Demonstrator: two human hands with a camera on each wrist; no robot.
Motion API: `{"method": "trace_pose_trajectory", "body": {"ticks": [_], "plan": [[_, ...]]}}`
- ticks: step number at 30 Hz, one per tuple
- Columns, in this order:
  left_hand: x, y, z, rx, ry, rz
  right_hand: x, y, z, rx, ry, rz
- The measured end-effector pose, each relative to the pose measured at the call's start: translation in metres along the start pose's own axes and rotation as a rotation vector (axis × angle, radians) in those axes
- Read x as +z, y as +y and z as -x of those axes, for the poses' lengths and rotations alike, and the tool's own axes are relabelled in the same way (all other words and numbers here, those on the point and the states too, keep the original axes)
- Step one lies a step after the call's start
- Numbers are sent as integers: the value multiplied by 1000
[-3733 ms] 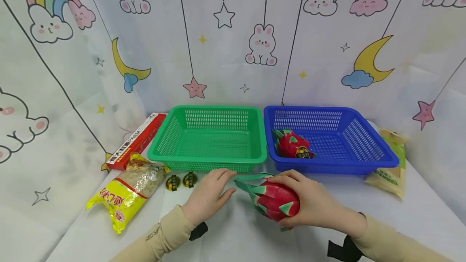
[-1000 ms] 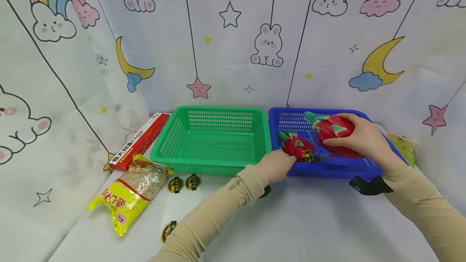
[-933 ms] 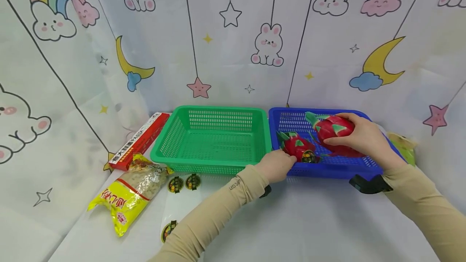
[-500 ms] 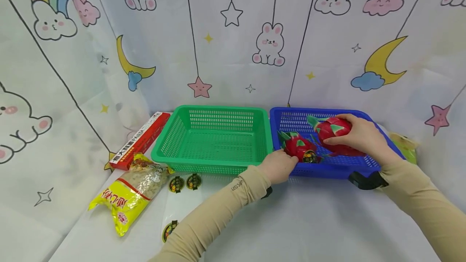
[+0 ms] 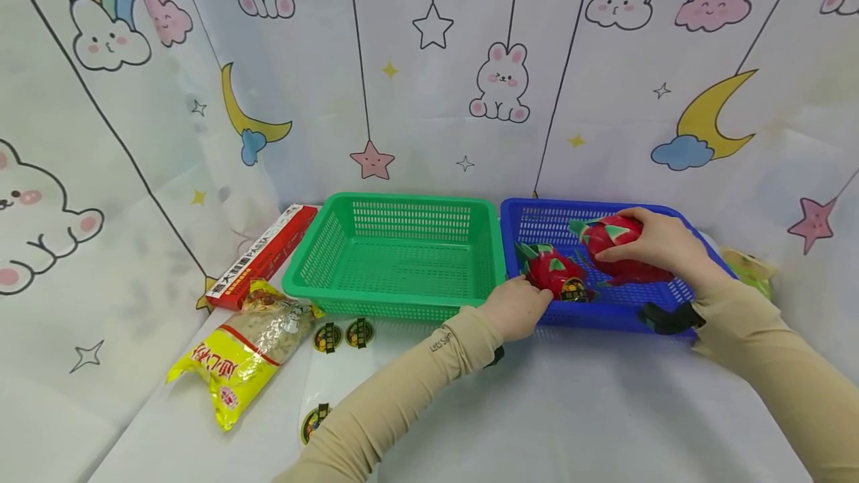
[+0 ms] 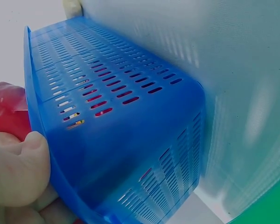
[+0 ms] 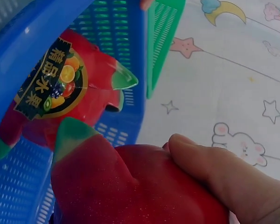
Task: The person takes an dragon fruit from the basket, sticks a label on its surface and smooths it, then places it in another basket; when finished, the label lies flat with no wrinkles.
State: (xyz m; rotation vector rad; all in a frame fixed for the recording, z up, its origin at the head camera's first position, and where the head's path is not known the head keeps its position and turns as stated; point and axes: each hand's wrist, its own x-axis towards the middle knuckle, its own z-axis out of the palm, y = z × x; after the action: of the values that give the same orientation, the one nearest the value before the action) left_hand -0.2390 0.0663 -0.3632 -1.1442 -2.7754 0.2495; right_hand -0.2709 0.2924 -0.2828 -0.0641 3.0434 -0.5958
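My right hand [image 5: 664, 244] holds a red dragon fruit [image 5: 612, 233] with green-tipped scales inside the blue basket [image 5: 671, 311]. In the right wrist view the held dragon fruit [image 7: 140, 186] fills the lower middle, with my thumb lying over it. Another dragon fruit [image 5: 553, 267] rests at the basket's left end, a round black fruit sticker [image 7: 56, 86] on its side. With my left hand [image 5: 515, 308] I grip the front rim near the left corner; the thumb laps over the rim in the left wrist view. Whether the held fruit touches the basket floor is hidden.
A green basket [image 5: 403, 305] stands directly left of the blue one. Further left lie a red pasta box [image 5: 262, 259] and a yellow bag [image 5: 241, 356]. Several round stickers [image 5: 327, 337] sit on a strip on the table. Another bag [image 5: 750, 270] lies behind the blue basket's right end.
My right hand has carried the dragon fruit from the table front into the blue basket, sinking slightly lately. My left hand has moved right onto that basket's rim.
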Motion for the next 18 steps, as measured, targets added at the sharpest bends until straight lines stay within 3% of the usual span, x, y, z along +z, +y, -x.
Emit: {"method": "trace_pose_trajectory", "body": {"ticks": [18], "plan": [[1,-1,0,-4,-6,37,6,15,-32,58,-90,40]]}}
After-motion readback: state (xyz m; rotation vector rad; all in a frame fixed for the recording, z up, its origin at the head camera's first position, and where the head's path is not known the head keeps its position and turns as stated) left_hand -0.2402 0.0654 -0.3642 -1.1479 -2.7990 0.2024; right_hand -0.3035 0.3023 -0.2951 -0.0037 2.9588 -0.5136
